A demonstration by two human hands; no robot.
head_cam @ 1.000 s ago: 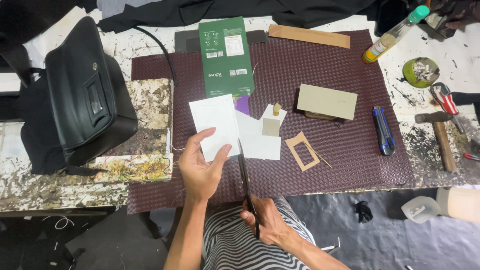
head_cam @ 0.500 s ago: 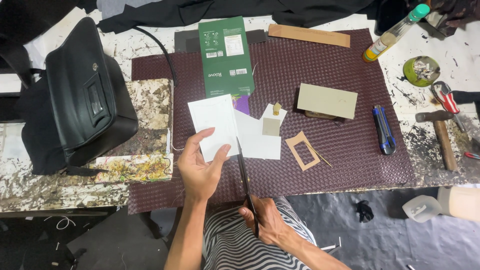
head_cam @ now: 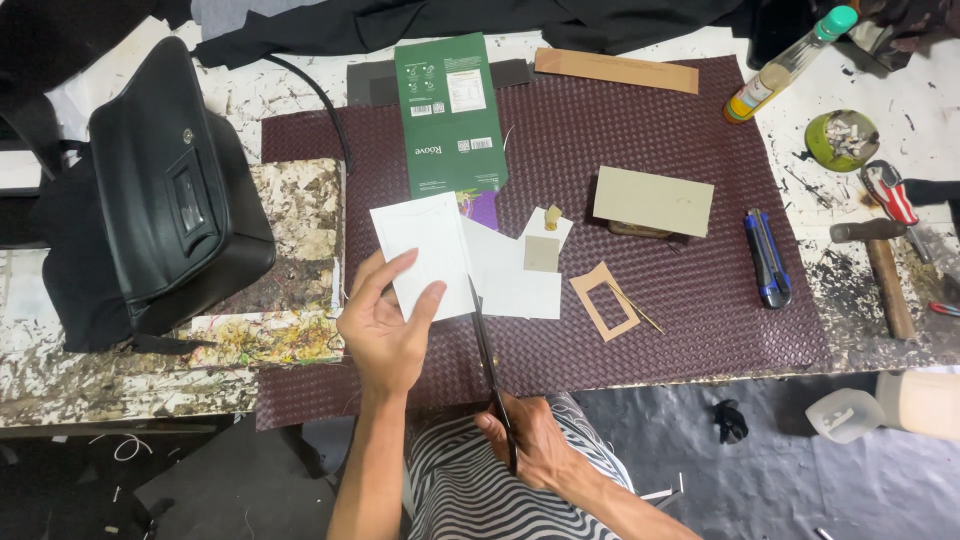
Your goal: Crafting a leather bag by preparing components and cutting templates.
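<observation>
Fingers (head_cam: 400, 275) pinching white card (head_cam: 425, 255), scissors (head_cam: 487, 350) cutting, green dish (head_cam: 842, 140) holding scraps

left hand (head_cam: 385, 325) pinching, right hand (head_cam: 530, 445) clenched

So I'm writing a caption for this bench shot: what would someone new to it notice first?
First the middle: the left hand holds a white card while the right hand works long scissors into its right edge, over a dark maroon woven mat. Next, the bulky black bag at the left, and the green carton lying flat at the mat's top.
</observation>
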